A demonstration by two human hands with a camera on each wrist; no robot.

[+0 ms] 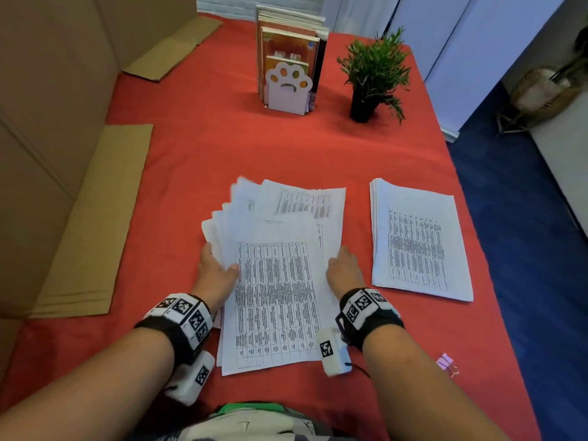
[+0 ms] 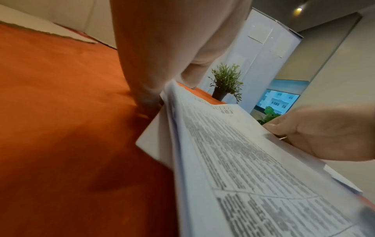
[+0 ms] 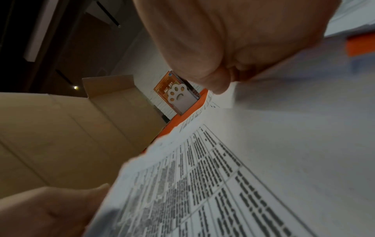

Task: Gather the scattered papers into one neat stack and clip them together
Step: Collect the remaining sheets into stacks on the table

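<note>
A fanned, uneven bundle of printed papers [image 1: 276, 265] lies in the middle of the red table [image 1: 197, 148]. My left hand [image 1: 221, 265] grips its left edge, thumb on top. On the opposite edge, my right hand [image 1: 340, 262] grips the same way. In the left wrist view the bundle [image 2: 233, 160] is lifted off the cloth on the left side, with the right hand [image 2: 324, 133] across it. The right wrist view shows the sheets [image 3: 253, 160] under my right hand [image 3: 233, 44]. A separate neat paper stack [image 1: 416, 240] lies to the right. A pink binder clip [image 1: 447, 364] sits near the front right.
A paw-shaped bookend with books [image 1: 288, 87] and a potted plant [image 1: 372, 74] stand at the back. Flat cardboard sheets [image 1: 95, 224] and a large cardboard box [image 1: 41, 122] line the left side. The table's right edge drops to blue floor [image 1: 525, 233].
</note>
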